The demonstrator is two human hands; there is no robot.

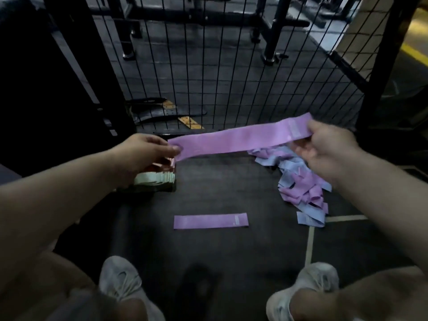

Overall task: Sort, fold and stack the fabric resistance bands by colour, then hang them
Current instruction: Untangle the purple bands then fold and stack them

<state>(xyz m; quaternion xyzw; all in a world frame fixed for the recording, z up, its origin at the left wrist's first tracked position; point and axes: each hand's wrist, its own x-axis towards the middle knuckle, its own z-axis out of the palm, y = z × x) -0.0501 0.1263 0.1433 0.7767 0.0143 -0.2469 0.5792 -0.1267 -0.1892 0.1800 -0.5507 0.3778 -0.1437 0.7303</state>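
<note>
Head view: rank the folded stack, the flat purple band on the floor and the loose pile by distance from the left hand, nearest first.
1. The folded stack, just below the left hand, which pinches the stretched purple band.
2. The flat purple band, on the centre floor.
3. The loose pile, at the right.

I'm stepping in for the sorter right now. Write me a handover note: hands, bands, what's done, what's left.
Left hand: pinches the left end of the held band, which is purple.
Right hand: grips its right end, so the band is stretched flat in the air.
On the floor: a flat band, purple, in front of the feet; a folded stack of green and pinkish bands under the left hand; a loose pile of purple and blue bands on the right.
Done: green and pinkish bands stacked; purple begun.
Left: place the held band, sort and fold the pile, stack the purple and blue bands, then hang them all.
</note>
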